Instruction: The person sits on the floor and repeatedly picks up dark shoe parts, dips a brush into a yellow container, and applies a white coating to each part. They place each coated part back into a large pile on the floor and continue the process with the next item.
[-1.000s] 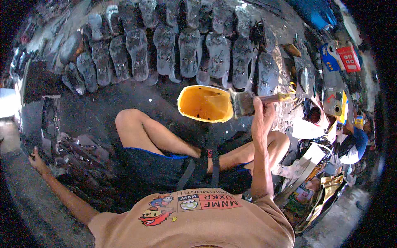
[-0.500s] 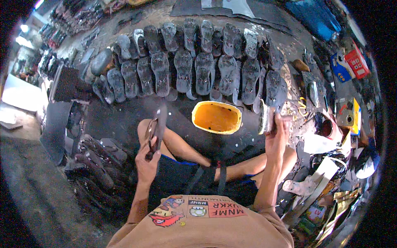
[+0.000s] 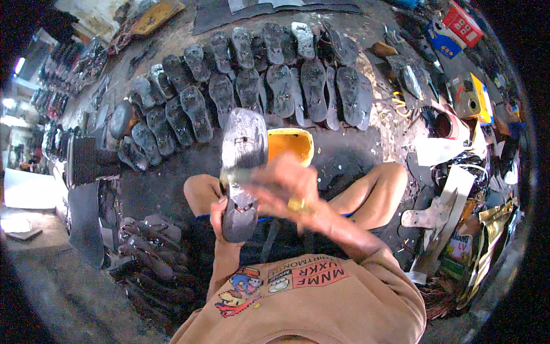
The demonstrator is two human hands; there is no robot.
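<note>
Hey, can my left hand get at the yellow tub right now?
Probably not easily: your left hand is holding the sandal sole, and your right hand reaches across, covering the near side of the yellow tub.

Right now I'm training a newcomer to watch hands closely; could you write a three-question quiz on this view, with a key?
1. Which hand holds the raised sandal?
2. True or false: the yellow tub is upside down.
3. Beyond the tub, the dark soles lie: A) in one heap; B) in rows; C) inside a bag.

Key:
1. The left hand.
2. False; its open mouth faces up.
3. B.
</note>
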